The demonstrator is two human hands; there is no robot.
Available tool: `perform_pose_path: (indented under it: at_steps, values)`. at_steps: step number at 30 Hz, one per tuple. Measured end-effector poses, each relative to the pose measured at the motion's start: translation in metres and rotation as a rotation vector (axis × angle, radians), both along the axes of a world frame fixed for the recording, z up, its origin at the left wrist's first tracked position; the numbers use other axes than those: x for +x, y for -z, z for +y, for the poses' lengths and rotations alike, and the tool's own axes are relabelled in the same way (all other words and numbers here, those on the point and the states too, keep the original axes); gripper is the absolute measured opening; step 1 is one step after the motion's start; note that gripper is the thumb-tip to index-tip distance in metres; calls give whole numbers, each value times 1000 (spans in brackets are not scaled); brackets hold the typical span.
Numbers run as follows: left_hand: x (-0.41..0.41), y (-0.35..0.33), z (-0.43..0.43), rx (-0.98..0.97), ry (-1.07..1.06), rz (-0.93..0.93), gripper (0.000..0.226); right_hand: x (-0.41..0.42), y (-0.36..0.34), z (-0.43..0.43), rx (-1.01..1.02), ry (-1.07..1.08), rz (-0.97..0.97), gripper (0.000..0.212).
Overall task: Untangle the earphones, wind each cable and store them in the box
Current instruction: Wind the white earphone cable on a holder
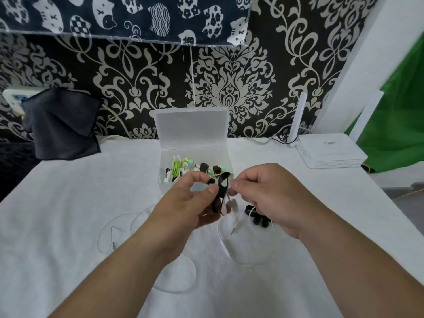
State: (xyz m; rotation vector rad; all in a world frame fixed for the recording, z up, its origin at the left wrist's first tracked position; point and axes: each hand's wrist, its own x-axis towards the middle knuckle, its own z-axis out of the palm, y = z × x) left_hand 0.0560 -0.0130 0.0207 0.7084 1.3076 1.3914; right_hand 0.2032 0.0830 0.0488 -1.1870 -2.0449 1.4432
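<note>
Just below the middle of the frame both hands meet over the white-clothed table [68, 214]. The left hand [183, 203] holds a small black-and-white winder [222, 191] upright, its fingers curled behind it and its thumb pressed on the near side. The right hand [268, 198] closes thumb and forefinger in a narrow pinch right beside the winder, apparently on the white cable [219, 235] that drops from there. That cable loops loosely on the cloth and ends in a jack plug [234, 230].

A second thin cable [110, 228] lies in slack curves at lower left, apart from the hands. A black earphone piece [258, 220] sits on the cloth, partly under the right hand.

The clear box [199, 153] stands open just above the hands, its lid [191, 128] raised, with several wound earphones already inside.

The cable looks very light, limp and springy, so it will likely slip and uncoil unless kept under slight tension. It is best pinched close to the winder and fed a short length at a time. Tugging at the plug or the earbud joints risks damage, as these are the fragile spots. The winder seems rigid and small, safest held by its flat sides so that its middle stays free for the turns
</note>
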Motion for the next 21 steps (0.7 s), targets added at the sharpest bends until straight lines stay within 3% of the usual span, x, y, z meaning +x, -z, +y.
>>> perform_pose_path:
  at_steps: [5, 10, 16, 21]
  values:
    - [-3, 2, 0, 27, -48, 102, 7, 1, -2, 1, -8, -8, 16, 22]
    - [-5, 3, 2, 90, -208, 81, 12, 2, -1, 1, 73, -23, -121, 23]
    - [-8, 9, 4, 89, -312, 123, 6, 1, 2, -6, 34, -241, -281, 16]
    - [-5, 6, 3, 53, -285, 284, 16, -2, -1, -9, 86, -258, -223, 12]
